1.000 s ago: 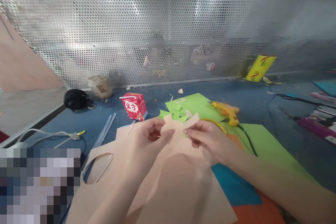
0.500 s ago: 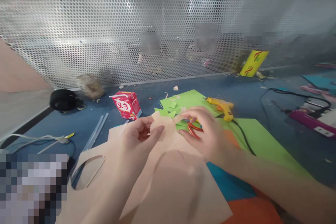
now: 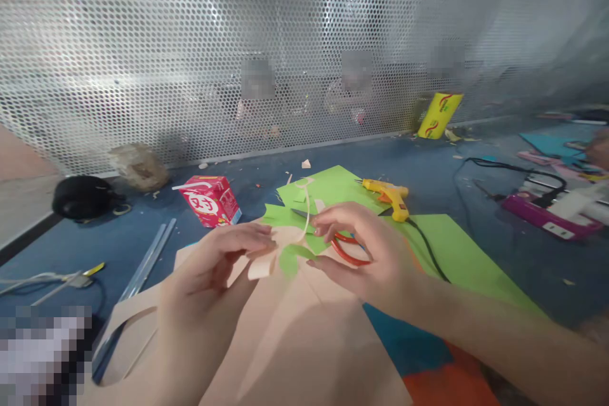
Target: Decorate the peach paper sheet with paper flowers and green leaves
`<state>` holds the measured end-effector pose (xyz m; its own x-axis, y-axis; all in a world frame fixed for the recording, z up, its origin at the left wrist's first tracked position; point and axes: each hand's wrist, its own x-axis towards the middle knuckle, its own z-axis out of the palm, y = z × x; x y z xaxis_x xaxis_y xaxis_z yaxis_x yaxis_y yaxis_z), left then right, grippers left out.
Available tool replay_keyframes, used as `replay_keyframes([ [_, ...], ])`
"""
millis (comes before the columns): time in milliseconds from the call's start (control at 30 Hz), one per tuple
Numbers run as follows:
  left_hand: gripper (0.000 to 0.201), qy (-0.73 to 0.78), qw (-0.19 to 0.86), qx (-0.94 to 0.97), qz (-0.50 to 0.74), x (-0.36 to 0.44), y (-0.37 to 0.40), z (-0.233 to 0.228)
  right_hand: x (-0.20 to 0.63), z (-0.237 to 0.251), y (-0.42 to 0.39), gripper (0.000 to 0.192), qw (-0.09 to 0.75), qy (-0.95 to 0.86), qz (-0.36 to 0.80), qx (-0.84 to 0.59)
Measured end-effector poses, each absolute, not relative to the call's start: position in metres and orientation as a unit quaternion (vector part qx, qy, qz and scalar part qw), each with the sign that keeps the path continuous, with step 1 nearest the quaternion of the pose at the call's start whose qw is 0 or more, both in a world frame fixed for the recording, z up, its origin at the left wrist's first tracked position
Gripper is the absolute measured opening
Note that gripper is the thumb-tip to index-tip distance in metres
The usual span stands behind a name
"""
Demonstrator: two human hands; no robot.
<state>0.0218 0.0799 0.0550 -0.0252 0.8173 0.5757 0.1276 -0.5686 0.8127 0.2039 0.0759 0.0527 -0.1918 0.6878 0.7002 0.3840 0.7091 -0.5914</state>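
Cutting step: left hand (image 3: 216, 266) pinches small beige paper piece (image 3: 266, 260) over tabletop centre, right hand (image 3: 366, 257) at its 3 o'clock grips red scissors (image 3: 349, 250); next needs blades aligned on paper.

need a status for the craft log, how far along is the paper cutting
Done: scraps lie on the green sheet, and the big peach sheet has a hole. In hand: left hand holds a small peach cutout; right hand holds red-handled scissors. Left: glue gun lies untouched.
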Motion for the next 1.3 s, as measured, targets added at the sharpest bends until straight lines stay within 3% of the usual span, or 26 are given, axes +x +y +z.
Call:
replay_keyframes([
  [167,0.033,0.306,0.179,0.749,0.560,0.011,0.080,0.054,0.208,0.054,0.077,0.041,0.546,-0.787,0.039,-0.286],
  [300,0.036,0.273,0.122,0.801,0.519,0.004,0.080,0.057,0.209,0.053,0.077,0.032,0.529,-0.801,-0.032,-0.280],
  [700,0.031,0.261,0.123,0.808,0.513,0.009,0.078,0.059,0.212,0.054,0.074,0.017,0.465,-0.838,-0.072,-0.276],
  [1000,0.008,0.407,0.287,0.693,0.521,0.023,0.072,0.055,0.207,0.058,0.075,0.010,0.474,-0.809,0.097,-0.335],
  [1133,0.012,0.427,0.397,0.631,0.511,0.029,0.076,0.056,0.204,0.058,0.078,0.013,0.468,-0.759,0.221,-0.394],
  [1300,0.019,0.461,0.431,0.601,0.491,0.029,0.080,0.053,0.202,0.054,0.079,0.018,0.492,-0.712,0.307,-0.397],
])
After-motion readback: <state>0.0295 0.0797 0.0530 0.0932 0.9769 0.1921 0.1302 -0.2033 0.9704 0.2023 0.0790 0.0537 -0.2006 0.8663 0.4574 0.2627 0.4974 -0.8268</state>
